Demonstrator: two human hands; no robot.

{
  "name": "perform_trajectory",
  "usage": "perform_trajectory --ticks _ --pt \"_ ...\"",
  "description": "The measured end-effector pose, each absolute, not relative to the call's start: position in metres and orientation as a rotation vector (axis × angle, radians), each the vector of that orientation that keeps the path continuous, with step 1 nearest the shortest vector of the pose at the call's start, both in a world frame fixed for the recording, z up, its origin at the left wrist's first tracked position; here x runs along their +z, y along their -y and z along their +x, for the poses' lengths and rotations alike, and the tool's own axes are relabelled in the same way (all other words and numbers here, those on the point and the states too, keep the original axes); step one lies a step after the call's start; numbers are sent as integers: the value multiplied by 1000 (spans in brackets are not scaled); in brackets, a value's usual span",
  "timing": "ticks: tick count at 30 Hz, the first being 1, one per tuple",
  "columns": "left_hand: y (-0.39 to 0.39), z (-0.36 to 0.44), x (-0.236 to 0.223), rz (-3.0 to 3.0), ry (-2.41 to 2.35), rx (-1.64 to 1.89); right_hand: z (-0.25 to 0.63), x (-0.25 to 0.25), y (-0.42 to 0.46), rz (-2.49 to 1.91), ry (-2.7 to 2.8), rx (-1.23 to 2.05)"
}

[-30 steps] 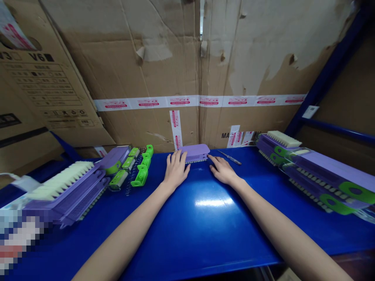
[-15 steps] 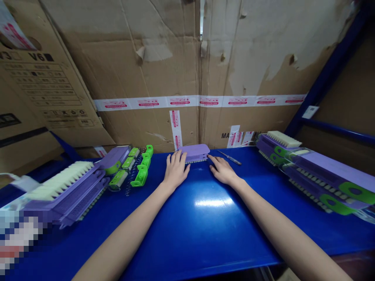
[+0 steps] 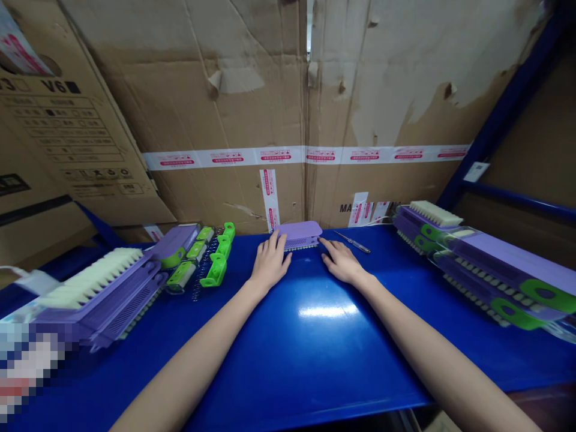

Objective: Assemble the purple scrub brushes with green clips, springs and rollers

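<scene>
A purple brush head [image 3: 300, 230] with pale bristles underneath lies at the back middle of the blue table. At its left end is my left hand [image 3: 270, 259], fingers stretched forward and the fingertips overlapping its edge. My right hand [image 3: 341, 260] lies on the table by the other end, open, its index fingertip at the brush's right corner. Neither hand is wrapped round anything. A thin screwdriver [image 3: 355, 242] rests just beyond my right hand. Left of my left hand are bright green plastic parts [image 3: 219, 258] and a row of metal springs [image 3: 202, 264].
Purple brush pieces [image 3: 103, 294] are stacked on the left, one with bristles up, near small green-topped blocks [image 3: 182, 275]. Finished-looking purple and green brushes [image 3: 504, 264] are piled on the right. Cardboard [image 3: 225, 120] walls the back. A blue metal post [image 3: 490, 120] rises at right.
</scene>
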State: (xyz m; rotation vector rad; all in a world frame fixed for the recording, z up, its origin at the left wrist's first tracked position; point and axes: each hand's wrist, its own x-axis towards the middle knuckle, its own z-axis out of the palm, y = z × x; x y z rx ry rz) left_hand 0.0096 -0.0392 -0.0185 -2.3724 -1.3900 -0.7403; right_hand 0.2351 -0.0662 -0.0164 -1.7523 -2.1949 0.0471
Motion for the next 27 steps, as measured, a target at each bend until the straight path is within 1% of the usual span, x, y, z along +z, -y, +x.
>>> perform_trajectory --ticks 27 --pt "41 10 -16 -2352 1383 -706 235 -16 67 -1751 2198 51"
